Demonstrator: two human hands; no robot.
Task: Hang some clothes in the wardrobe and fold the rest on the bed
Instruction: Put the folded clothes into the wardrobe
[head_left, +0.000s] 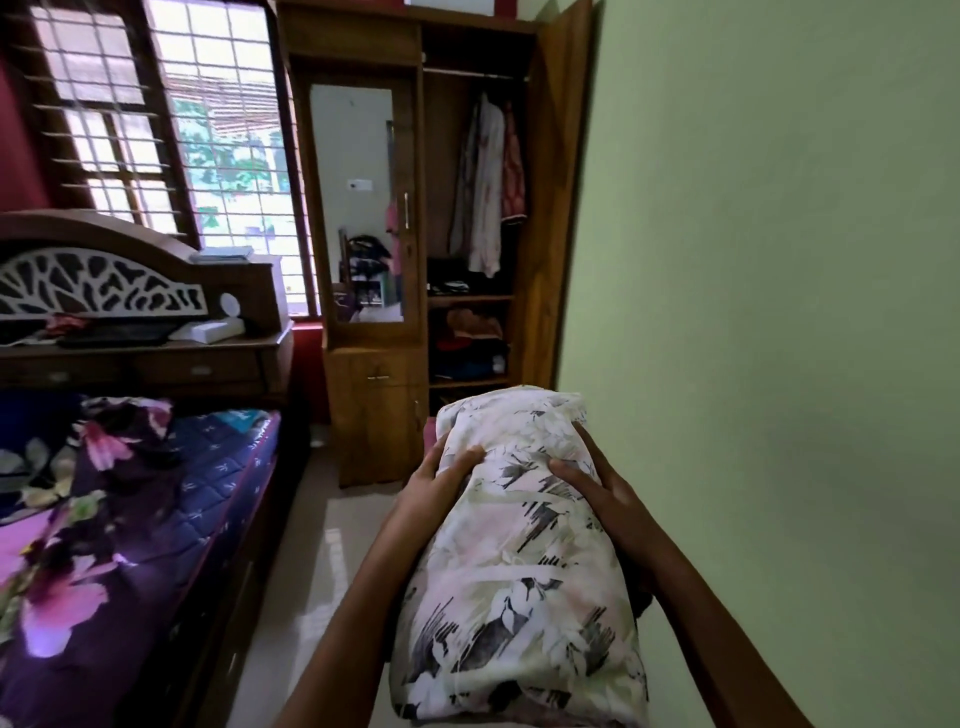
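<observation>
1. Head view: at the left of the frame the bed (223, 457) is seen, with a dark floral sheet (104, 519) rumpled over it.
2. Left of centre and upward, the wardrobe (374, 405) is faced. Its mirrored door is closed and its right-hand compartment stands open. Hanging clothes (485, 182) are seen under the rail (467, 73), and folded things are stacked on the shelves (467, 299) below.
3. Low in the centre, the left hand (441, 480) is closed on the left side of a pale floral bundle (519, 571). Its fingers (441, 452) are curled round the cloth and the thumb is laid on top.
4. The bundle is held in the air between both hands, pointed toward the wardrobe and well apart from the bed.
5. The right hand (597, 486) is closed on the bundle's right side in the same way, thumb on top.
6. At the right, only the green wall (779, 312) is seen.
7. The step in hand is judged to be carrying the bundle to the wardrobe. Whether it is meant to be hung or shelved cannot be told.
8. The next move would call for the open compartment to be approached with a two-handed hold. One hand would then be freed for a hanger or a shelf gap.
</observation>
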